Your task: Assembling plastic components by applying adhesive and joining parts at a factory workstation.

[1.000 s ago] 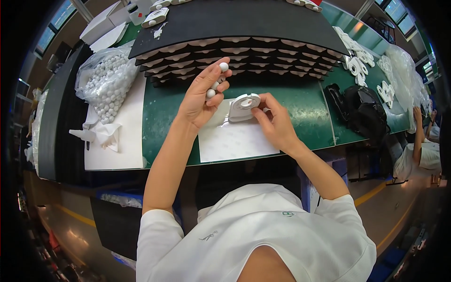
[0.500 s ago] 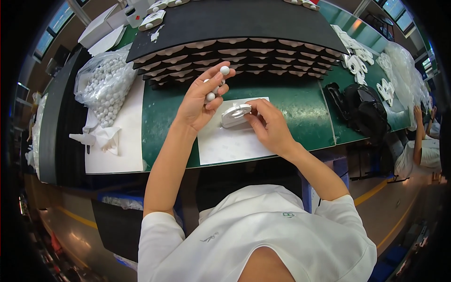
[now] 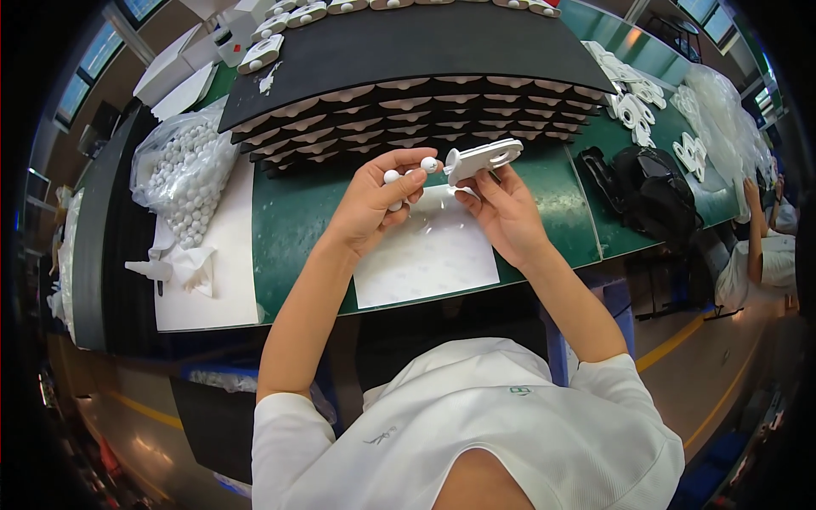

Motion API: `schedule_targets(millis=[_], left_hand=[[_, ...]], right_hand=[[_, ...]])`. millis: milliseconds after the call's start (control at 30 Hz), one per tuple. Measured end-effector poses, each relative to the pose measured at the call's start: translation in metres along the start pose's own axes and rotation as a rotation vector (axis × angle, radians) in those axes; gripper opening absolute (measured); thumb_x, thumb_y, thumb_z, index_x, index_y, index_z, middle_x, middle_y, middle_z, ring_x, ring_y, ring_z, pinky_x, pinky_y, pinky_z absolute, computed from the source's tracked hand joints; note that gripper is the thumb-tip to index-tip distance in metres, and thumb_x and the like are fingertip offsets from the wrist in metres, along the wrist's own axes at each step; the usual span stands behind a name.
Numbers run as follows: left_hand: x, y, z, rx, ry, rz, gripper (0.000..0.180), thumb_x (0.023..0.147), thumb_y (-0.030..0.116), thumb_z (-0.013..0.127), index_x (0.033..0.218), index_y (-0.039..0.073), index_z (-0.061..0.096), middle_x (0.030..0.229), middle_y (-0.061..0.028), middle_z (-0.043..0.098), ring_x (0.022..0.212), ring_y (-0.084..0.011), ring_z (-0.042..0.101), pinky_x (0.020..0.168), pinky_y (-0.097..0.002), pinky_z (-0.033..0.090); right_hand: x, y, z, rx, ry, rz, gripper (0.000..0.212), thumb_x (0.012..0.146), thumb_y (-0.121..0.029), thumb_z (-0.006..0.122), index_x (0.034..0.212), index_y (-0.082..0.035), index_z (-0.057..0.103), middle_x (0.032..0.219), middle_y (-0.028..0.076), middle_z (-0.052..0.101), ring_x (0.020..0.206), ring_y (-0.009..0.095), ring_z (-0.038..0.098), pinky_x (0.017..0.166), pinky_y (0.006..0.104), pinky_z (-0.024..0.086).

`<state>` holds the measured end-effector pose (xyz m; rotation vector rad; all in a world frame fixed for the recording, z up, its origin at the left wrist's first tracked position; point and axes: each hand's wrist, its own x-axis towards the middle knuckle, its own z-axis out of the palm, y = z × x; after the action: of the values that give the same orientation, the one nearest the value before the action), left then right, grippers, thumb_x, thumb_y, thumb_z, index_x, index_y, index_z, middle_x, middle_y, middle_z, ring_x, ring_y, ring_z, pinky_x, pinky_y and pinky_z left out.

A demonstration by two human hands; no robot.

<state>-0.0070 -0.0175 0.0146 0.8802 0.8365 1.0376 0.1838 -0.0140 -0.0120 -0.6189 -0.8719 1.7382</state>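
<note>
Above the green worktop [image 3: 293, 221], a white holed part [image 3: 476, 160] is clamped in the grip of the right hand [image 3: 513, 219]. Just beside its end, the left hand's [image 3: 364, 204] grip pinches a white ball [image 3: 428, 165]. A white sheet [image 3: 421, 263] lies beneath. Steady wrists and ball-to-end alignment appear advisable.

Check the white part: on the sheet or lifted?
Lifted: the right hand holds the part tilted in the air, apart from the sheet.

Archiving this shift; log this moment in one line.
left hand: holds white balls; right hand: holds white part; table: white sheet
</note>
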Motion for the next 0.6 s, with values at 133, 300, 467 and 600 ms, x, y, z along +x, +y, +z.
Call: schedule_targets(millis=[133, 300, 467, 600], left_hand=[[0.0013, -0.003, 0.003, 0.044, 0.028, 0.004, 0.027, 0.079, 0.011, 0.065, 0.106, 0.007, 0.061, 0.073, 0.0037, 0.051, 0.061, -0.0017, 0.043, 0.041, -0.0143, 0.025], [0.0007, -0.0042, 0.0058, 0.103, 0.066, 0.049, 0.023, 0.077, 0.009, 0.066, 0.1, 0.008, 0.064, 0.072, 0.005, 0.05, 0.057, -0.001, 0.04, 0.042, -0.0151, 0.025], [0.0013, -0.005, 0.0067, 0.222, 0.109, 0.12, 0.02, 0.073, 0.007, 0.069, 0.092, 0.008, 0.066, 0.069, 0.005, 0.051, 0.054, -0.0006, 0.039, 0.042, -0.0162, 0.026], [0.0019, -0.0037, 0.0105, 0.333, 0.207, 0.129, 0.012, 0.067, 0.003, 0.072, 0.077, 0.005, 0.066, 0.07, 0.0023, 0.054, 0.057, -0.0023, 0.044, 0.046, -0.0178, 0.032]], right_hand=[[0.0003, 0.001, -0.0019, -0.003, 0.002, 0.013, 0.026, 0.091, -0.016, 0.047, 0.115, -0.006, 0.042, 0.108, 0.005, 0.051, 0.099, 0.014, 0.052, 0.086, 0.03, 0.042], [0.0011, 0.0015, -0.0019, -0.008, 0.003, 0.017, 0.026, 0.091, -0.016, 0.048, 0.115, -0.007, 0.042, 0.108, 0.005, 0.051, 0.099, 0.014, 0.052, 0.086, 0.0298, 0.042], [0.0023, 0.0017, -0.0047, -0.045, -0.002, 0.002, 0.026, 0.091, -0.016, 0.048, 0.115, -0.007, 0.042, 0.107, 0.004, 0.051, 0.097, 0.013, 0.051, 0.084, 0.0283, 0.043], [-0.0002, -0.0018, 0.0036, -0.096, 0.015, -0.034, 0.028, 0.09, -0.014, 0.05, 0.117, -0.008, 0.041, 0.105, 0.003, 0.052, 0.093, 0.012, 0.051, 0.081, 0.0267, 0.043]])
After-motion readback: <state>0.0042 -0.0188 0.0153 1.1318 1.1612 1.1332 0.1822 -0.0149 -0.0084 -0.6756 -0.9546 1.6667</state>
